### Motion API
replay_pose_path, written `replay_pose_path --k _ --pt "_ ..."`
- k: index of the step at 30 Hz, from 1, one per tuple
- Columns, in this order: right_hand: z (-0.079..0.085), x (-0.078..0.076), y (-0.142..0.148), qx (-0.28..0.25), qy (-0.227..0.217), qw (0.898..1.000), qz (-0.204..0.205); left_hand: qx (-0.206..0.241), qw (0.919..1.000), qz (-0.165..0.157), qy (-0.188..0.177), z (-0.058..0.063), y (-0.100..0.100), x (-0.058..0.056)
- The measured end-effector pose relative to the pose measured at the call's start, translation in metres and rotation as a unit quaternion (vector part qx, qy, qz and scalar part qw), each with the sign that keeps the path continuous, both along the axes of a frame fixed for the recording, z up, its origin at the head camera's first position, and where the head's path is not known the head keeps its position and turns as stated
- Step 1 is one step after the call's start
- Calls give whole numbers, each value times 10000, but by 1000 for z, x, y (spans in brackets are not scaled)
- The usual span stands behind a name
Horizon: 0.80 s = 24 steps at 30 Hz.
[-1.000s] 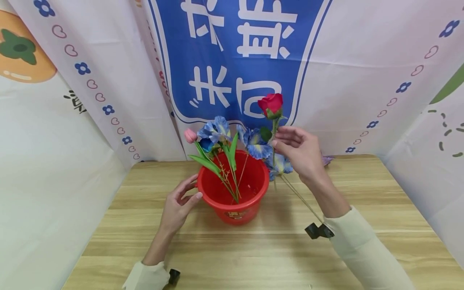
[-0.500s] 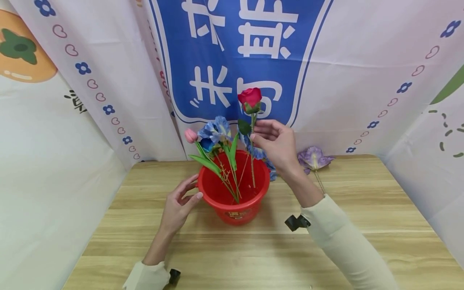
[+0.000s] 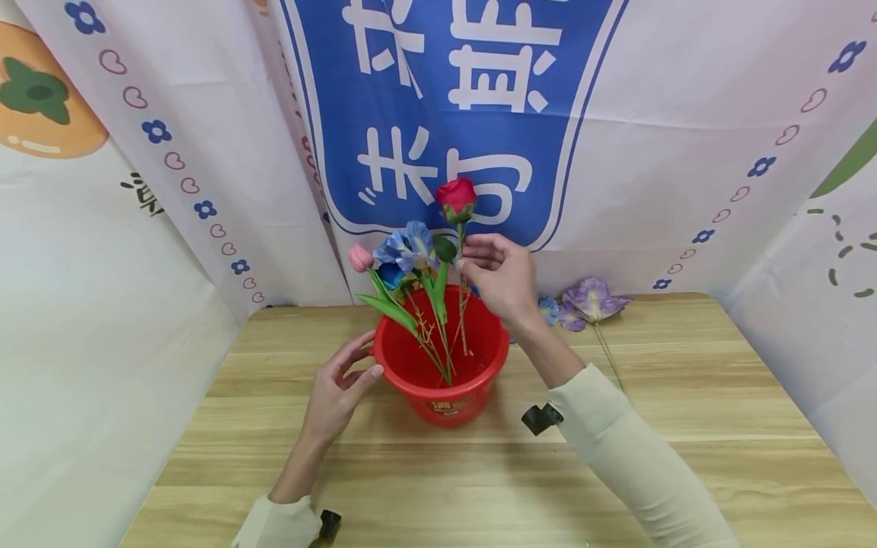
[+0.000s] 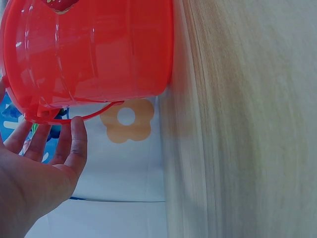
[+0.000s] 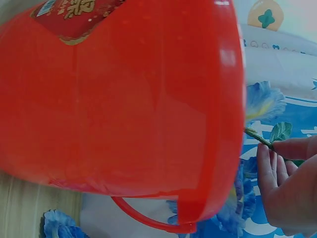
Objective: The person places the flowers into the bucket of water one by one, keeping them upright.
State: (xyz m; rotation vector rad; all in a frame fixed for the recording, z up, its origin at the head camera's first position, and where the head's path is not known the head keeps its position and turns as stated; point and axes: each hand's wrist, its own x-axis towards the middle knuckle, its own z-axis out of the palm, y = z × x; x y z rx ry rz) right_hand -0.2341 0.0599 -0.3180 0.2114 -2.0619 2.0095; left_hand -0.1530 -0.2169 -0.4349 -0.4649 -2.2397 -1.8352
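Note:
My right hand (image 3: 503, 278) pinches the stem of a red artificial rose (image 3: 457, 199) between thumb and fingers. Its bloom stands above the red bucket (image 3: 499, 358), and its lower stem hangs inside. In the right wrist view the rose's green stem (image 5: 258, 137) passes behind the rim. My left hand (image 3: 336, 396) grips the bucket's left side at the rim, by the handle (image 4: 99, 113); its thumb lies nearer the front. Leaning in the bucket are a pink tulip (image 3: 360, 258), blue iris-like flowers (image 3: 413, 245) and a deeper blue bloom (image 3: 390, 274).
A purple flower (image 3: 592, 299) lies on the wooden table (image 3: 438, 487) at the back right, near a blue flower (image 3: 548, 309) partly behind my right arm. A printed cloth (image 3: 637, 190) hangs close behind the bucket.
My right hand has carried the rose leftward from beside the bucket to over it, and the stem's lower end is now inside. The purple flower has come into view. My left hand stays put.

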Motion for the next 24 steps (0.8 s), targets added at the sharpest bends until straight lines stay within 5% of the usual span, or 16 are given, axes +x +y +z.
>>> replay_pose_path --k 16,24 --pt "-18 -10 -9 585 -273 9978 -125 -84 9999 44 -32 0 0 0" --pt "-27 -12 -13 1397 -418 9890 -265 -97 9999 30 -41 -1 1 0"
